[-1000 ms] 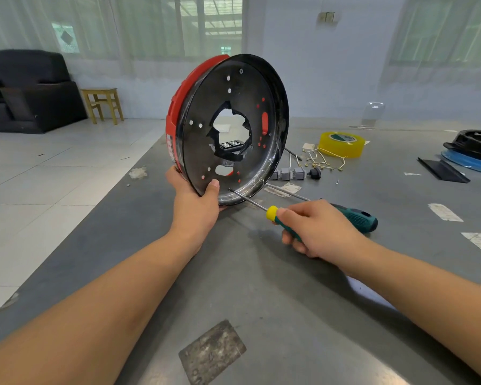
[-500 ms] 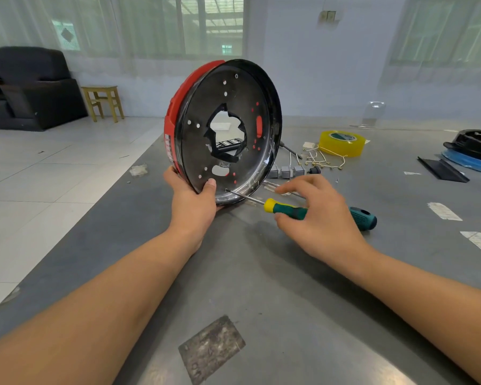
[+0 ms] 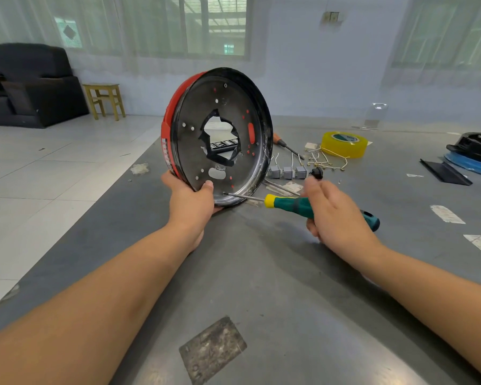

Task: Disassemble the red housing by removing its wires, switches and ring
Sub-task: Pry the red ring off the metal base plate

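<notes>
The red housing [image 3: 168, 140] stands on its edge on the grey table, its black metal plate [image 3: 195, 112] with a ragged centre hole facing me. My left hand [image 3: 190, 204] grips its lower rim, thumb on the plate. A green and yellow screwdriver [image 3: 289, 204] has its tip against a hole near the plate's lower edge. My right hand [image 3: 339, 218] holds the handle, upper fingers loosely lifted, lower fingers curled under it. Three grey switches [image 3: 288, 172] and loose pale wires [image 3: 326, 161] lie on the table behind.
A yellow tape roll [image 3: 345, 144], an orange-handled screwdriver [image 3: 280, 142] and a small black knob [image 3: 317, 172] lie beyond the housing. A black part on a blue disc [image 3: 472, 154] and a black strip [image 3: 444, 172] sit at far right. The table's left edge drops to a tiled floor.
My right hand slid back along the screwdriver handle from the yellow collar and loosened its upper fingers. The tip stays at the plate's lower hole. My left hand keeps holding the housing.
</notes>
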Motion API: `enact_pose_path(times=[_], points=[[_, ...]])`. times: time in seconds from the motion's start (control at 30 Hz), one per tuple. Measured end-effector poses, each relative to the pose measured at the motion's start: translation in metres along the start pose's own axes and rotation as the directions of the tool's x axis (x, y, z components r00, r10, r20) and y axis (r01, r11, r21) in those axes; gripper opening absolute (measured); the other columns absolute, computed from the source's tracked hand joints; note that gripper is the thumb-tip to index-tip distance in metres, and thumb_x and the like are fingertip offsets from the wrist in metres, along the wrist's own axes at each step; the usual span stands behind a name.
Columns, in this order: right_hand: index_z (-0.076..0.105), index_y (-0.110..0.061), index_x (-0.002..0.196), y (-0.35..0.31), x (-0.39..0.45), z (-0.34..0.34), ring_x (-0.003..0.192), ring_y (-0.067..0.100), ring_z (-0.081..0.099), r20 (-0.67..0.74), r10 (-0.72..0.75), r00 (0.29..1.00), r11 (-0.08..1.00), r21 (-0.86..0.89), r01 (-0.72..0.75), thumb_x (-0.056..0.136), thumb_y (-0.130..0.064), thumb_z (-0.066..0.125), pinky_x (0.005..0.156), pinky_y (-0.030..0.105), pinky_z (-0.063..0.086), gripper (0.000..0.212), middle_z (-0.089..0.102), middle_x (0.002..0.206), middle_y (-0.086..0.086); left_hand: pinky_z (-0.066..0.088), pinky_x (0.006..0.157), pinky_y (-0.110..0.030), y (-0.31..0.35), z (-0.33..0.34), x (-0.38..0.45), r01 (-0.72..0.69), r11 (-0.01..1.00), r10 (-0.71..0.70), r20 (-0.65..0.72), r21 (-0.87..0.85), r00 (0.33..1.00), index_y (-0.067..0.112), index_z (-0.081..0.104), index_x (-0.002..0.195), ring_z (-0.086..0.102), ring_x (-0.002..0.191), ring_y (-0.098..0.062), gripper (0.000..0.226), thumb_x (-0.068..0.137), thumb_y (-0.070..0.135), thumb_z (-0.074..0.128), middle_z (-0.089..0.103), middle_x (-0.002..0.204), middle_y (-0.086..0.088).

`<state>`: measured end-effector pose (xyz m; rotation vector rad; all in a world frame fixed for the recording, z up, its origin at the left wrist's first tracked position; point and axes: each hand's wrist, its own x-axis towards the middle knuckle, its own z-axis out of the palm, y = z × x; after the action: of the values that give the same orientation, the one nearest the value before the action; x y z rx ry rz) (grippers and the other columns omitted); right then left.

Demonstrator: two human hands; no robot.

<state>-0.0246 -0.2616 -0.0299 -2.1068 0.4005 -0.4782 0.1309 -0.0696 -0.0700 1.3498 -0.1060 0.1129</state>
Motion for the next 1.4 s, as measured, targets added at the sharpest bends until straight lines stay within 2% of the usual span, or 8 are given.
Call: enact_pose_path(times=[0.27, 0.4, 0.53, 0.73, 0.93, 1.17, 1.3, 1.4], points=[[0.039, -0.045, 0.114, 0.008, -0.001, -0.009, 0.1, -0.014, 0.051, 0.06, -0.56, 0.826, 0.763, -0.351, 0.542, 0.093, -0.045, 0.065, 0.071, 0.004, 0.042, 0.033, 0.049, 0.106, -0.021, 0.063, 0.091, -0.052, 0.001, 0.0, 0.0, 0.0, 1.0, 0.0, -0.016, 0.017, 1.0, 0.032, 0.031, 0.122, 0.065, 0.111, -0.015, 0.043, 0.102, 0.005, 0.058, 0.055, 0.115, 0.019], [0.04, -0.047, 0.118, 0.009, -0.004, -0.006, 0.096, -0.008, 0.056, -0.008, -0.501, 0.865, 0.851, -0.188, 0.491, 0.094, -0.056, 0.058, 0.068, 0.012, 0.046, 0.032, 0.057, 0.101, -0.023, 0.063, 0.092, -0.051, 0.002, 0.0, -0.001, -0.006, 1.0, 0.007, -0.012, 0.023, 1.0, 0.032, 0.031, 0.121, 0.064, 0.11, -0.014, 0.043, 0.101, 0.005, 0.059, 0.054, 0.113, 0.02], [0.04, -0.039, 0.121, 0.012, 0.001, -0.008, 0.056, 0.01, 0.057, -0.051, -0.491, 0.87, 0.798, -0.425, 0.426, 0.092, -0.079, 0.014, 0.048, 0.031, 0.041, 0.056, 0.058, 0.063, -0.009, 0.059, 0.099, -0.053, 0.001, 0.0, 0.0, -0.004, 0.999, 0.005, -0.013, 0.039, 1.0, 0.032, 0.031, 0.124, 0.064, 0.115, -0.02, 0.044, 0.101, 0.007, 0.06, 0.055, 0.113, 0.02], [0.036, -0.038, 0.128, 0.017, 0.003, -0.011, 0.105, -0.009, 0.051, 0.075, -0.591, 0.803, 0.755, -0.301, 0.583, 0.093, -0.044, 0.053, 0.082, 0.01, 0.039, 0.04, 0.048, 0.108, -0.017, 0.061, 0.096, -0.052, 0.002, -0.001, 0.0, 0.011, 0.999, -0.01, -0.02, 0.035, 1.0, 0.033, 0.031, 0.124, 0.065, 0.113, -0.02, 0.044, 0.101, 0.007, 0.059, 0.055, 0.112, 0.02], [0.029, -0.038, 0.135, 0.017, 0.006, -0.009, 0.05, 0.009, 0.054, -0.051, -0.581, 0.812, 0.725, -0.485, 0.489, 0.099, -0.063, 0.021, 0.046, 0.031, 0.045, 0.044, 0.062, 0.064, -0.005, 0.062, 0.094, -0.052, 0.004, 0.0, -0.002, 0.01, 0.999, -0.009, -0.014, 0.038, 1.0, 0.031, 0.032, 0.125, 0.065, 0.113, -0.02, 0.044, 0.101, 0.006, 0.059, 0.056, 0.114, 0.019], [0.04, -0.052, 0.118, 0.018, 0.003, -0.007, 0.098, 0.005, 0.06, -0.03, -0.562, 0.827, 0.827, -0.057, 0.56, 0.086, -0.037, 0.064, 0.078, 0.01, 0.048, 0.043, 0.053, 0.105, -0.024, 0.058, 0.1, -0.054, 0.002, 0.0, -0.003, 0.005, 0.998, -0.004, -0.013, 0.06, 1.0, 0.026, 0.032, 0.123, 0.066, 0.116, -0.025, 0.04, 0.101, 0.009, 0.061, 0.057, 0.114, 0.016], [0.038, -0.052, 0.111, 0.019, 0.007, -0.008, 0.064, 0.011, 0.064, -0.083, -0.471, 0.878, 0.876, -0.16, 0.455, 0.092, -0.073, 0.034, 0.061, 0.034, 0.052, 0.028, 0.066, 0.073, -0.005, 0.059, 0.099, -0.053, 0.002, 0.0, -0.002, 0.012, 0.998, -0.011, -0.01, 0.06, 1.0, 0.029, 0.033, 0.121, 0.065, 0.114, -0.021, 0.04, 0.101, 0.01, 0.061, 0.056, 0.114, 0.018], [0.035, -0.048, 0.112, 0.021, 0.01, -0.009, 0.065, 0.006, 0.06, -0.081, -0.483, 0.872, 0.864, -0.207, 0.46, 0.096, -0.062, 0.038, 0.054, 0.024, 0.043, 0.022, 0.061, 0.076, -0.01, 0.058, 0.1, -0.053, 0.001, 0.0, 0.0, 0.007, 0.998, -0.007, -0.012, 0.068, 1.0, 0.03, 0.032, 0.122, 0.065, 0.115, -0.022, 0.041, 0.1, 0.011, 0.062, 0.056, 0.113, 0.019]])
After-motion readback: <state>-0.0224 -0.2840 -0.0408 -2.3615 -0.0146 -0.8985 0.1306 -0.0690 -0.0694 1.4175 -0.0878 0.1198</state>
